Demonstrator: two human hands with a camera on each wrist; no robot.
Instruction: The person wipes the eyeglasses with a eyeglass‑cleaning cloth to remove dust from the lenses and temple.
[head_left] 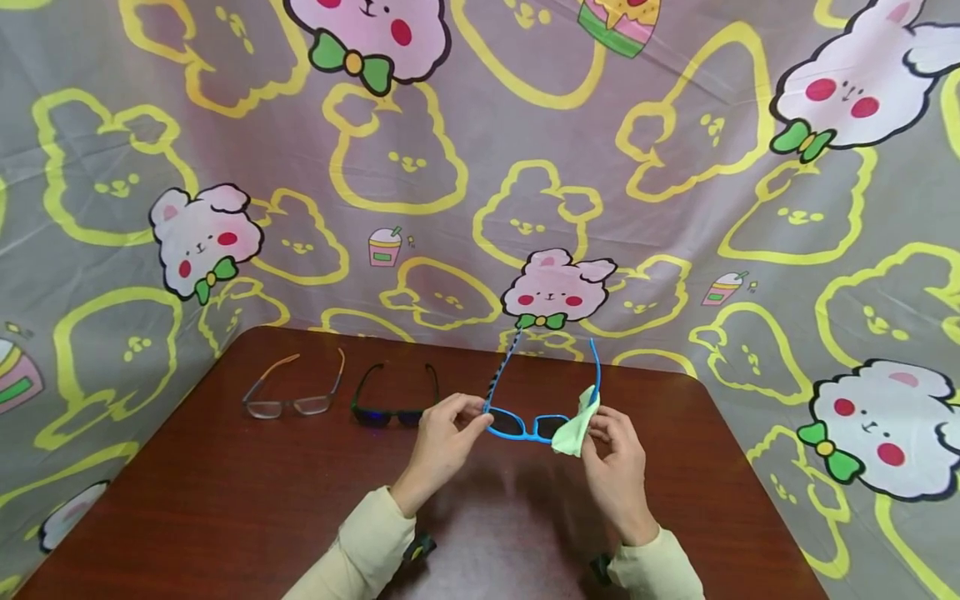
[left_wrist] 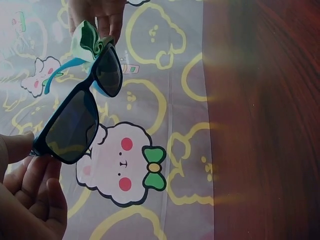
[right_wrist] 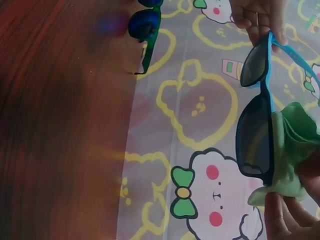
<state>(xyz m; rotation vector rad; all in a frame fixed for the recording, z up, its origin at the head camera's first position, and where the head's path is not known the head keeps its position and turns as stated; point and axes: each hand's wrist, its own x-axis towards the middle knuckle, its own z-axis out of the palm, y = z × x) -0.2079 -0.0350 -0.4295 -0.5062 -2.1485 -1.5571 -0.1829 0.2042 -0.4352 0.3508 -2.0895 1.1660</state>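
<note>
Blue-framed sunglasses (head_left: pixel 531 435) with dark lenses are held up over the table between both hands, temples unfolded and pointing away. My left hand (head_left: pixel 444 442) pinches the frame's left corner between thumb and fingers, near the hinge of the black-striped temple. At the other corner, my right hand (head_left: pixel 618 467) holds a pale green cloth (head_left: pixel 576 427) around the hinge end of the frame. In the left wrist view, the sunglasses (left_wrist: pixel 75 120) slant up toward the bunched cloth (left_wrist: pixel 89 44). From the right wrist, the cloth (right_wrist: pixel 290 155) lies against the lens edge, partly hiding the right fingers.
Clear-lensed glasses (head_left: pixel 288 407) with orange-tipped temples stand at the table's left. Dark sunglasses (head_left: pixel 386 417) with bluish lenses stand between them and my left hand. The brown table (head_left: pixel 225 500) meets a cartoon-printed curtain (head_left: pixel 420 175) behind and at the sides.
</note>
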